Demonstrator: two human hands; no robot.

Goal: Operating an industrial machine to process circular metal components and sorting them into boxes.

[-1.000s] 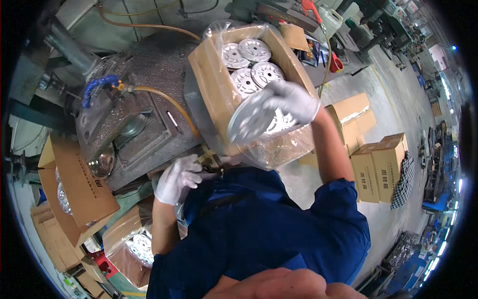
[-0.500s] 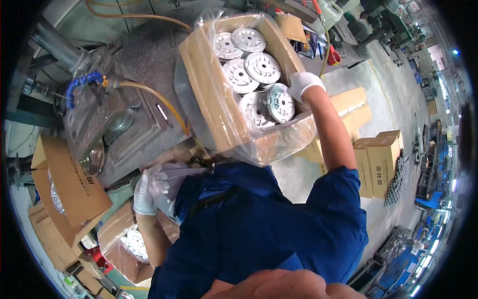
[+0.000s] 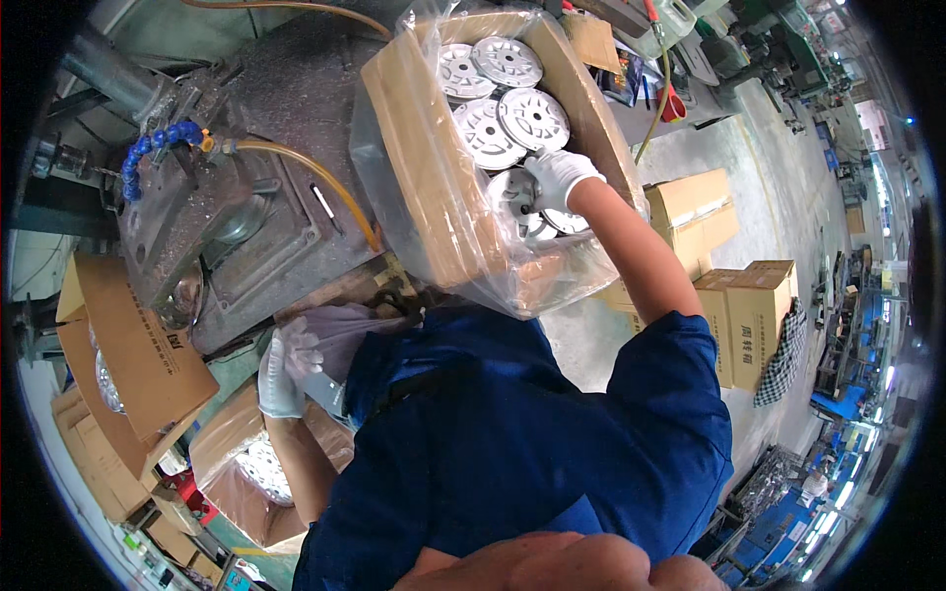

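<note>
A cardboard box (image 3: 426, 167) lined with clear plastic stands on the metal worktable, holding several round silver metal discs with cut-out patterns. My right hand (image 3: 564, 177), in a white glove, reaches over the box's near right part. Its fingers and thumb close on the edge of a silver disc (image 3: 510, 195) lying near the front of the box. Another disc (image 3: 534, 118) lies just beyond that hand. My left hand (image 3: 280, 379), gloved in white too, is low beside my lap, fingers loosely apart and nothing seen in it. Grey cloth (image 3: 340, 330) lies next to it.
On the left stands a machine fixture with a blue segmented hose (image 3: 158, 143) and an amber tube (image 3: 330, 187). An open carton (image 3: 143, 369) and a plastic-lined carton of discs (image 3: 222, 463) sit below. More cartons (image 3: 744, 320) stand on the floor at right.
My right hand has moved left from the box's right wall onto the discs and gripped one. A tilted disc near that wall now lies lower, partly hidden. My left hand has hardly moved.
</note>
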